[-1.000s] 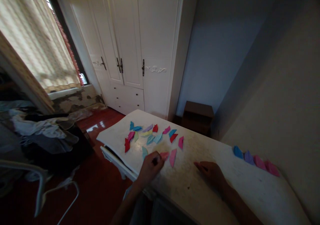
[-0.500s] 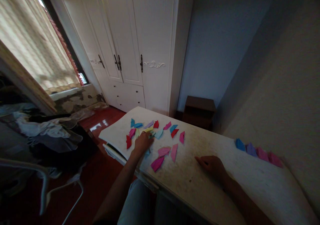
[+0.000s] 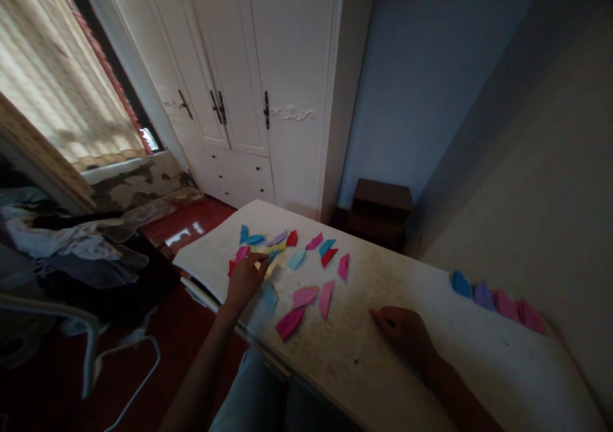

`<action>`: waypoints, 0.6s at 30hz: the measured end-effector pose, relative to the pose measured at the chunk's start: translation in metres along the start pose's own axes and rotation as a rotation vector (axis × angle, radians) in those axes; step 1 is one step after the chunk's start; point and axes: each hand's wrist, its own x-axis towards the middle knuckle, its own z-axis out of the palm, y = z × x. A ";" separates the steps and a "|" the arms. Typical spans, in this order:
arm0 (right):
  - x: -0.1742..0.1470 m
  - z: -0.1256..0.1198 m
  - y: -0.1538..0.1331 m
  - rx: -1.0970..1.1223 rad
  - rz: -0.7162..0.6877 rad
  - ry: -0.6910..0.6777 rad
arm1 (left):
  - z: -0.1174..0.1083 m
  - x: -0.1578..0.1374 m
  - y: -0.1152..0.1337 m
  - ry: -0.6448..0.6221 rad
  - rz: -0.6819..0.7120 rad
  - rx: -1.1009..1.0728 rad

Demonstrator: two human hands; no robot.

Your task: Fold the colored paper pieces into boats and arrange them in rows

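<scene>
My left hand (image 3: pixel 246 278) is over the left part of the white table. Its thumb and fingers are pinched on a small teal folded paper piece (image 3: pixel 273 255). Around it lie other folded paper pieces: a yellow one (image 3: pixel 278 247), a light blue one (image 3: pixel 297 259), a lilac one (image 3: pixel 277 238) and a red one (image 3: pixel 292 238). Nearer the front edge are pink pieces (image 3: pixel 326 298) and a magenta one (image 3: pixel 290 324). My right hand (image 3: pixel 400 330) rests on the table to the right, fingers curled closed, with nothing visible at its fingertips.
On the right of the table (image 3: pixel 431 285), a short row of blue (image 3: pixel 461 284), purple and pink folded pieces stands along the wall. A white wardrobe (image 3: pixel 297 48) and a brown cabinet (image 3: pixel 382 194) are behind. Clothes (image 3: pixel 90 240) and a metal frame lie left.
My left hand has moved left and slightly back with the teal paper piece in its fingers. My right hand stays almost where it was. The view has shifted slightly.
</scene>
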 end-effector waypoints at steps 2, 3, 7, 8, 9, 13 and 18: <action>0.000 0.000 0.000 -0.007 -0.009 0.005 | -0.002 -0.002 0.001 -0.036 -0.027 -0.210; 0.000 0.000 0.000 -0.007 -0.014 0.007 | -0.003 -0.003 0.003 -0.058 -0.046 -0.322; 0.001 -0.002 -0.002 -0.006 -0.026 0.027 | -0.006 -0.008 0.020 -0.111 -0.139 -0.670; 0.000 -0.003 -0.002 -0.006 -0.024 0.035 | -0.006 -0.008 0.026 -0.130 -0.162 -0.733; 0.000 -0.003 -0.003 -0.004 -0.022 0.045 | -0.006 -0.009 0.032 -0.153 -0.183 -0.799; 0.001 -0.002 -0.004 0.003 -0.009 0.063 | 0.001 -0.010 0.057 -0.232 -0.289 -1.165; 0.004 -0.001 -0.002 0.016 0.018 0.071 | 0.025 -0.015 0.092 -0.427 -0.488 -1.547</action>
